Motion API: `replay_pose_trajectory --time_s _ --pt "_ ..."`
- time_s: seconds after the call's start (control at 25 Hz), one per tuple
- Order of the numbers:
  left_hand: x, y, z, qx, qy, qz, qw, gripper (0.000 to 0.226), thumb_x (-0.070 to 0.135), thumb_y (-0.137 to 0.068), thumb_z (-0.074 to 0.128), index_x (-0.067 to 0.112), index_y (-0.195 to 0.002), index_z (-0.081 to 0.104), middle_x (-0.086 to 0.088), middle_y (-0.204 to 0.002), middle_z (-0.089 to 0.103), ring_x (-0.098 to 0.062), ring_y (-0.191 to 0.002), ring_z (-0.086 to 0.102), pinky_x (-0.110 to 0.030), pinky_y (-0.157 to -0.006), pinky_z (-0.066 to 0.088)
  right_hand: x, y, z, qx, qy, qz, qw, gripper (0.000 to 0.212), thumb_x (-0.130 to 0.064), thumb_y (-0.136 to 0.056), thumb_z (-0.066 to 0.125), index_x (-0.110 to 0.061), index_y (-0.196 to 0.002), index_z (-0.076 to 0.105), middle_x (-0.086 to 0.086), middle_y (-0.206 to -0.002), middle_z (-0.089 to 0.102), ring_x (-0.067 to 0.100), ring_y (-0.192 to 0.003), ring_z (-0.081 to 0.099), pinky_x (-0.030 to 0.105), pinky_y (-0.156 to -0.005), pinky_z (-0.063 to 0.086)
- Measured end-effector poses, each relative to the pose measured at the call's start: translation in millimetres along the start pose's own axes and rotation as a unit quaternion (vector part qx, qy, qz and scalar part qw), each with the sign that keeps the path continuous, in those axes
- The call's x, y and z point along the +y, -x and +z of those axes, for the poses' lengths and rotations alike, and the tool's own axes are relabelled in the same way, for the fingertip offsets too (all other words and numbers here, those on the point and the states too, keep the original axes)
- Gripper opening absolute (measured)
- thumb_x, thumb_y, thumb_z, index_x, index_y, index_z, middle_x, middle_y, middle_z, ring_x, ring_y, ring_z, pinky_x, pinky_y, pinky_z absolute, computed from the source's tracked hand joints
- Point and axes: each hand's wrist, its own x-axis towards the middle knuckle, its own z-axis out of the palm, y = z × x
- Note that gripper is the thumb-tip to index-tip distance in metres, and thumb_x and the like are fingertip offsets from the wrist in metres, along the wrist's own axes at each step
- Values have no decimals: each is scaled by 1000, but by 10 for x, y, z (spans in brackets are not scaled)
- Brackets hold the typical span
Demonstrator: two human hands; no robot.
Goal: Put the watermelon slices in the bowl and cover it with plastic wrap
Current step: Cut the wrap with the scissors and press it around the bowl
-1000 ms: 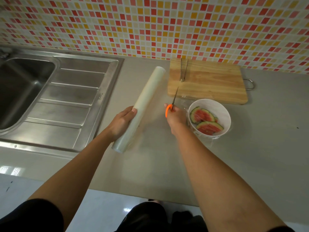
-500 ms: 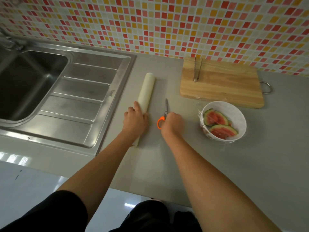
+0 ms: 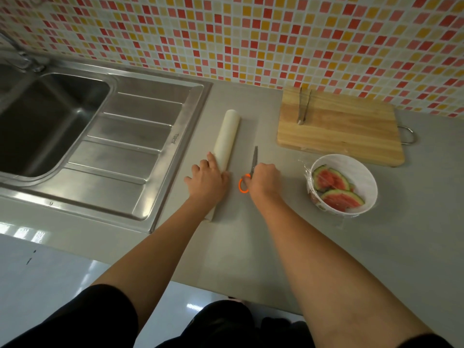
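Desk [image 3: 251,247] by sink [image 3: 50,121] | wrap roll [image 3: 227,136] now laid down, our left hand [image 3: 207,182] fingers flat on it | right hand [image 3: 263,179] fingers clamp scissors [image 3: 254,159] | bowl [image 3: 369,182], 3 o'clock, looks wrapped: cutting likely finished

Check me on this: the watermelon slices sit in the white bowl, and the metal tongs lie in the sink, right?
Not quite. The head view shows the metal tongs lying on the wooden cutting board, not in the sink. The watermelon slices do sit in the white bowl.
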Motion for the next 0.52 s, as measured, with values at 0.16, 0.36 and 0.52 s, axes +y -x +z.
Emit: replay_pose_trajectory --time_s 0.16,0.36,0.52 --pt "215 3 -158 82 -30 33 996 75 52 -92 37 8 -148 12 -12 -140 37 -34 -119 35 -45 -88 35 98 35 -243 67 -19 -33 997 32 -29 -89 53 -1 -99 66 24 -102 66 39 -97 61 39 -77 49" --pt "968 -104 -312 137 9 150 979 54 37 -98 35 -3 -134 38 -25 -124 48 -39 -111 41 -42 -92 28 586 -73 -810 149 -30 -25 988 35 -25 -92 44 2 -94 67 26 -97 66 40 -93 61 39 -75 49" --pt "1456 -69 -197 125 86 170 974 45 31 -100 34 -7 -116 52 -28 -115 53 -40 -109 46 -41 -93 26 1158 -171 -1207 195 -17 3 981 35 -23 -93 43 3 -90 67 25 -91 66 39 -88 62 37 -71 49"
